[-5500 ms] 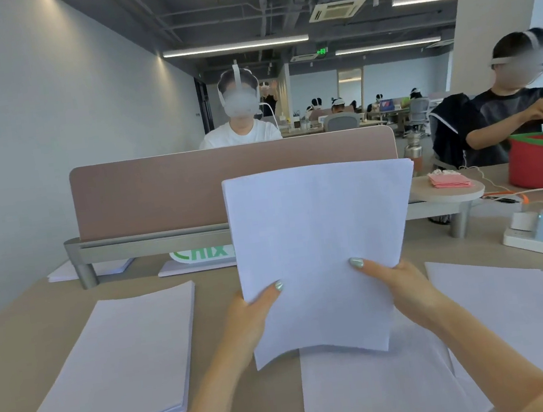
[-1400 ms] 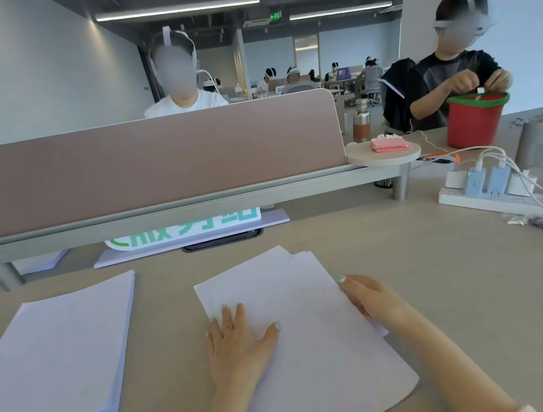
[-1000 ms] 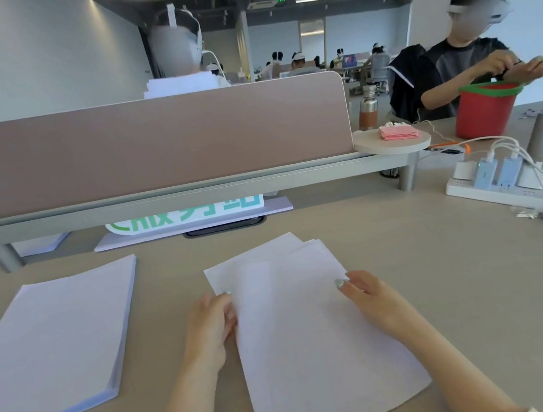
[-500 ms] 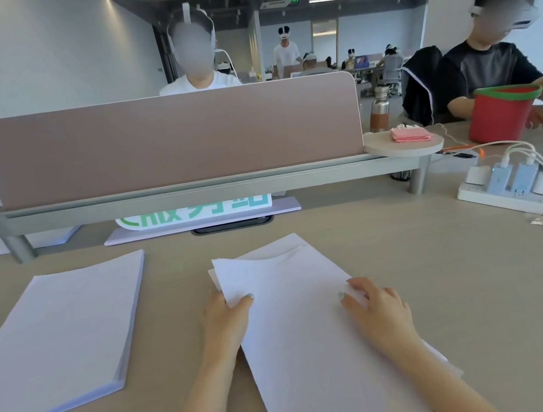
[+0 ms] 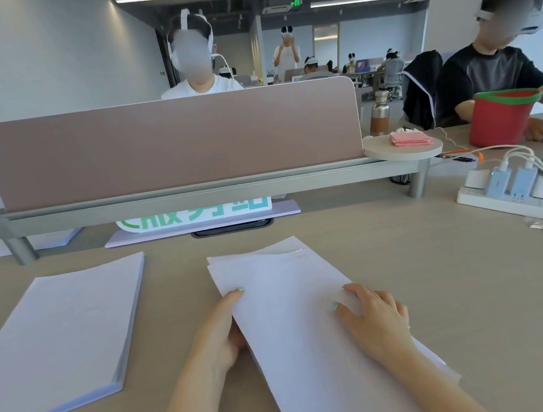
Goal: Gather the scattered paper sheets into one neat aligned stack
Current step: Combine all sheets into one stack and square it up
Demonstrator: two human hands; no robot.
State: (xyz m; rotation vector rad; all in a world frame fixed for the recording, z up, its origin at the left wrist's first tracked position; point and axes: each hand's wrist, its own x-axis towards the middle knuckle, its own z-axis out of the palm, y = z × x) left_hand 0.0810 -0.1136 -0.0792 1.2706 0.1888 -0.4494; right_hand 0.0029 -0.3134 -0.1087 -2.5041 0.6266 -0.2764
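Your loose sheets [image 5: 299,323] lie on the table [image 5: 465,301] in front of you, their far corners fanned out of line. Your left hand [image 5: 219,333] cups the left edge, thumb on top and fingers hidden beneath, so I cannot tell how tightly it grips. Your right hand [image 5: 378,323] lies flat, pressing the right side. Squeeze both long edges inward together, then tap the far edge square. The thick stack [image 5: 55,334] sits well apart on the left; keep it clear.
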